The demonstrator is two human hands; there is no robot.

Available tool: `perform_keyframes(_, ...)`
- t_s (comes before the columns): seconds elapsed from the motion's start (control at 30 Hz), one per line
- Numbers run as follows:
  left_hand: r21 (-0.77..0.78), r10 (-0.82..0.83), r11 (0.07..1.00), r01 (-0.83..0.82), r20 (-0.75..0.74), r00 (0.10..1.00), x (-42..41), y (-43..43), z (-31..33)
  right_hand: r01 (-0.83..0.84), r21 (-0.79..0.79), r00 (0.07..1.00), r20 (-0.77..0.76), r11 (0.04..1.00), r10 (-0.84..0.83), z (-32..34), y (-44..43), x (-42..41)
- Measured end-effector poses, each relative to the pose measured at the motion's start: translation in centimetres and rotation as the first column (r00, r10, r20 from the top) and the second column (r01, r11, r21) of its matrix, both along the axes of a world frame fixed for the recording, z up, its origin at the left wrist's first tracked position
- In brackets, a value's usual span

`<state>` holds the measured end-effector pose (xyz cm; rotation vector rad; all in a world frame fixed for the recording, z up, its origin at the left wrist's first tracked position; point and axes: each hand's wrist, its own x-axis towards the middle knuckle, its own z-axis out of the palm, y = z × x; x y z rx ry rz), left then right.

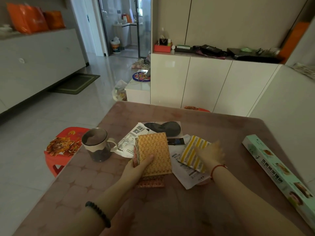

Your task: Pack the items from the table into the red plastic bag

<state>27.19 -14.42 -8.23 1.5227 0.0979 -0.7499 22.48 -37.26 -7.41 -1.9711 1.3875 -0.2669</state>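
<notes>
On the pink table (170, 210) my left hand (138, 169) grips a stack of gold and orange scouring pads (153, 154) by its left edge, thumb on top. My right hand (211, 154) is blurred, fingers spread, over a yellow-striped foil packet (192, 152) that lies on a white printed pouch (185, 174). Whether it grips the packet I cannot tell. Behind these lie a white barcode pouch (129, 140), a dark eye mask in a clear wrapper (163, 128) and a small black sachet (175, 141). No red plastic bag shows on the table.
A glass mug with a lid (98, 144) stands at the table's left. A long green foil box (279, 174) lies along the right edge. A red stool (63, 149) is beside the table on the left. White cabinets (204, 82) stand behind.
</notes>
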Motion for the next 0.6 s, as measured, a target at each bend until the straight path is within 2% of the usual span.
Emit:
perform_keyframes(0.03, 0.003, 0.003, 1.0, -0.003, 0.0, 1.0, 0.1, 0.1, -0.1, 0.006, 0.015, 0.997, -0.076, 1.0, -0.005, -0.8, -0.4, -0.3)
perform_keyframes(0.07, 0.008, 0.003, 1.0, -0.003, -0.001, 1.0, 0.0, 0.3, -0.2, 0.014, 0.029, 0.996, -0.091, 0.999, -0.011, -1.7, -0.7, -0.4)
perform_keyframes(0.2, 0.006, 0.004, 1.0, -0.003, -0.009, 1.0, -0.3, 0.7, 0.0, 0.014, 0.154, 0.997, 0.078, 0.988, -0.026, -3.1, -1.7, -0.2)
perform_keyframes(0.33, -0.015, -0.009, 1.0, 0.009, -0.007, 1.0, -1.1, 0.9, 1.0, -0.031, 0.212, 0.999, 0.018, 0.977, 0.028, -2.4, -1.5, -1.3)
perform_keyframes(0.4, -0.025, -0.011, 1.0, 0.011, -0.011, 1.0, -1.5, 1.0, 1.7, -0.006, 0.236, 0.999, 0.039, 0.972, -0.003, -1.6, -0.9, -2.0)
perform_keyframes(0.47, -0.022, -0.019, 1.0, 0.019, -0.017, 1.0, -2.0, 1.3, 2.2, 0.025, 0.32, 0.99, 0.124, 0.947, -0.068, -0.2, -0.1, -2.6)
perform_keyframes(0.53, -0.003, -0.025, 1.0, 0.025, -0.008, 1.0, -2.5, 1.8, 2.9, 0.002, 0.407, 0.954, 0.273, 0.913, -0.123, 1.9, 0.8, -3.2)
perform_keyframes(0.6, 0.004, -0.026, 1.0, 0.026, 0.001, 1.0, -3.0, 2.4, 3.6, -0.094, 0.481, 0.857, 0.484, 0.872, -0.174, 4.9, 2.0, -3.8)
